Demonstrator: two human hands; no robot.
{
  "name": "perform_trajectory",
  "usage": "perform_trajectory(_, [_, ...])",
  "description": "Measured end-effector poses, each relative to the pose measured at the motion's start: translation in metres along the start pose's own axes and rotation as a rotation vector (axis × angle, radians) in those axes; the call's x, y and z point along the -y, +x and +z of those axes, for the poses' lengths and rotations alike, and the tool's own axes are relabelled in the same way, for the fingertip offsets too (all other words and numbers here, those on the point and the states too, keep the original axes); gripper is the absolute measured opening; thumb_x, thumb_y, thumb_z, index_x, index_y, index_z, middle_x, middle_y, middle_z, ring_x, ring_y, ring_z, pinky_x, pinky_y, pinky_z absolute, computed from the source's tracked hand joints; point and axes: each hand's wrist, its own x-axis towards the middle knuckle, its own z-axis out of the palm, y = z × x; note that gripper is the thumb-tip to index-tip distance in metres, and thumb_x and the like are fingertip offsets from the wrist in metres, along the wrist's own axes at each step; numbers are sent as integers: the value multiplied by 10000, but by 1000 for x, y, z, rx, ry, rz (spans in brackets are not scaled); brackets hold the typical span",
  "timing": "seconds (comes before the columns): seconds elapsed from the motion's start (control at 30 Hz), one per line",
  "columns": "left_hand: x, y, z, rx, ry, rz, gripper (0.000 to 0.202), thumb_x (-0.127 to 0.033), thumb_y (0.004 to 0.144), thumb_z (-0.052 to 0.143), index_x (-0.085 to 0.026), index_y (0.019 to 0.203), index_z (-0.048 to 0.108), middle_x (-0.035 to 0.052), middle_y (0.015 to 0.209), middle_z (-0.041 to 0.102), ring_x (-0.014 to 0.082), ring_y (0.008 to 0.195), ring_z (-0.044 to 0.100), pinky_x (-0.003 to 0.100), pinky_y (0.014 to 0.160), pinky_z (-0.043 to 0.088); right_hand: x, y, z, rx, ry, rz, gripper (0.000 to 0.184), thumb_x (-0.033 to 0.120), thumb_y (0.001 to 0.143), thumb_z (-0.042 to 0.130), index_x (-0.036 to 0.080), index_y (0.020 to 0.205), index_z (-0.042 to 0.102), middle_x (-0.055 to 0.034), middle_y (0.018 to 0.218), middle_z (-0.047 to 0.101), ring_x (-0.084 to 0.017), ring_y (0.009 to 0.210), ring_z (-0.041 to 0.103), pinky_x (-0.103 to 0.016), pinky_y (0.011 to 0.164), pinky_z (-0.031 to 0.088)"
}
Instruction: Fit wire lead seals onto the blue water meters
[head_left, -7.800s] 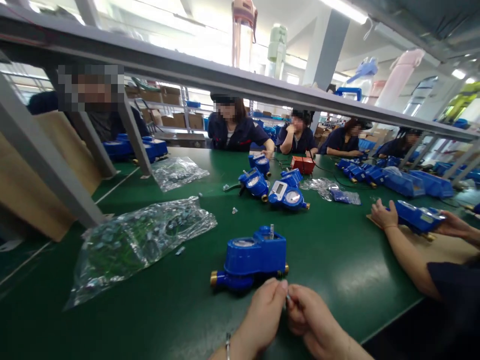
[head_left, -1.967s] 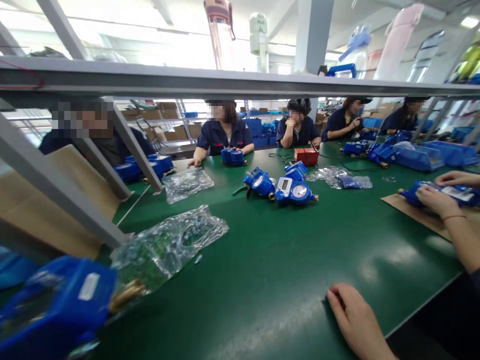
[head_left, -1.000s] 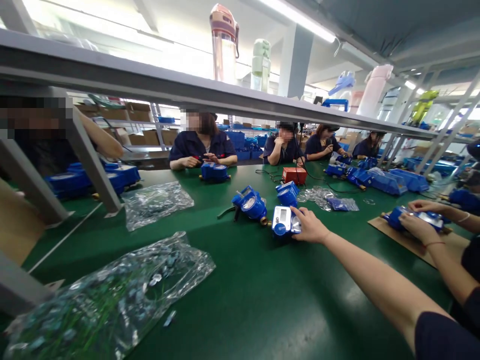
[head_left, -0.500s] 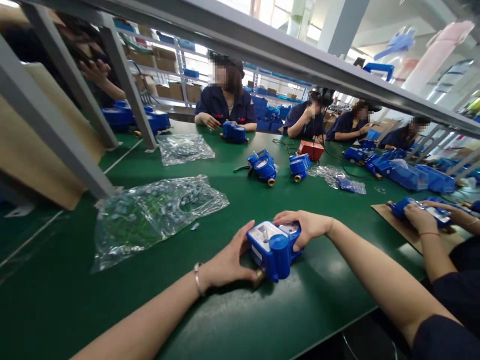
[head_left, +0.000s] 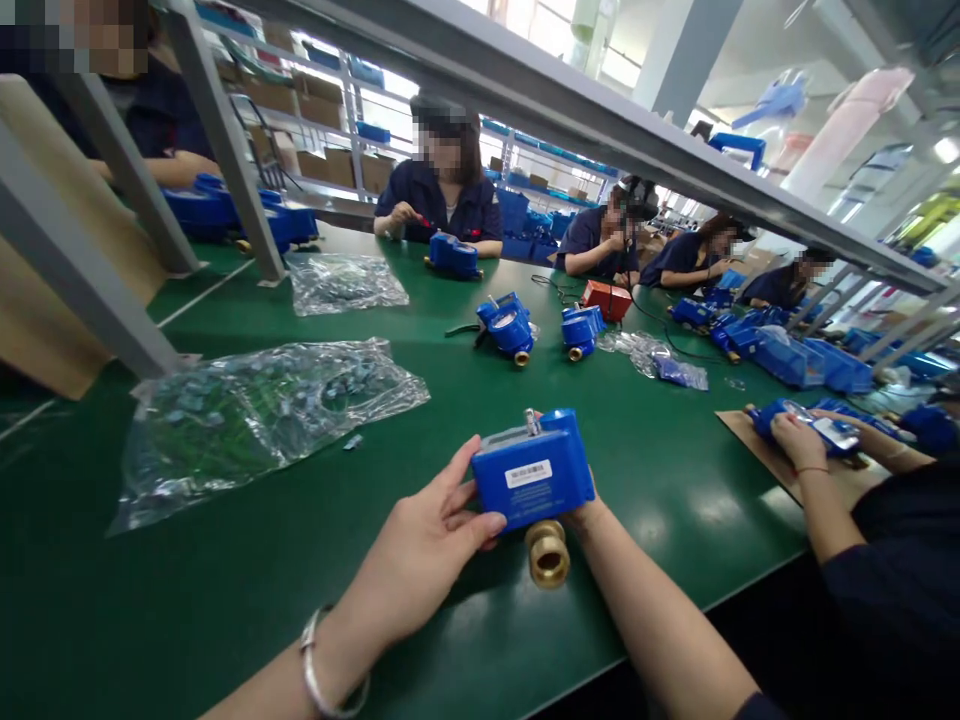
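A blue water meter (head_left: 534, 490) with a white barcode label and a threaded brass pipe end (head_left: 547, 555) is held up over the green table. My left hand (head_left: 442, 525) grips its left end, thumb across the labelled side and fingers behind. My right hand (head_left: 586, 512) supports it at the right; most of its fingers are hidden behind the meter. A small metal piece (head_left: 532, 422) stands up from the meter's top. To the left lies a clear plastic bag (head_left: 262, 420) of small grey-blue parts, with one loose part (head_left: 353, 441) beside it.
Two blue meters (head_left: 508, 328) (head_left: 582, 330) stand farther back near a red box (head_left: 606, 299). A second bag (head_left: 349, 283) lies at the back left. At right, a co-worker's hands (head_left: 801, 445) hold a meter over cardboard (head_left: 739, 440). A grey shelf frame (head_left: 600, 125) crosses overhead.
The meter has been turned in my hands, so its labelled side and brass end now face me. My right hand has moved from its top to behind its right side.
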Motion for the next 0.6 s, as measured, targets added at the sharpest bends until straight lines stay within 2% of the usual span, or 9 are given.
perform_trajectory(0.1, [-6,2,-6,-7,63,-3,806,-268,716,696,-304,1389,256,96,1295,534,272,1107,563,398,851,516,2,1,8,62,122,79,783,676,841,79,97,1249,412,-74,1023,629,-239,985,567,-407,813,471])
perform_trajectory(0.2, [-6,6,-10,9,96,9,805,-274,718,694,-310,1389,251,80,1261,567,258,1085,580,397,890,490,5,1,11,89,319,155,785,712,813,128,123,1262,388,-55,1032,625,-238,997,559,-404,826,467])
perform_trajectory(0.4, [-7,11,-12,34,217,51,814,-270,706,700,-283,1391,261,72,1126,656,262,912,664,372,780,545,15,0,10,196,710,251,693,656,825,242,126,1242,401,-44,1034,632,-237,1001,552,-424,851,450])
perform_trajectory(0.5, [-10,11,-10,40,296,48,789,-318,734,670,-306,1396,240,50,1108,665,255,922,662,381,785,546,18,-1,11,169,726,271,687,653,821,266,118,1221,426,-49,1020,644,-237,1003,560,-426,874,440])
perform_trajectory(0.6, [-12,10,-6,50,320,25,745,-343,773,628,-330,1396,221,22,1153,644,230,979,641,379,847,521,20,-6,12,159,709,203,617,604,840,284,126,1178,478,-47,1014,657,-229,993,578,-424,903,430])
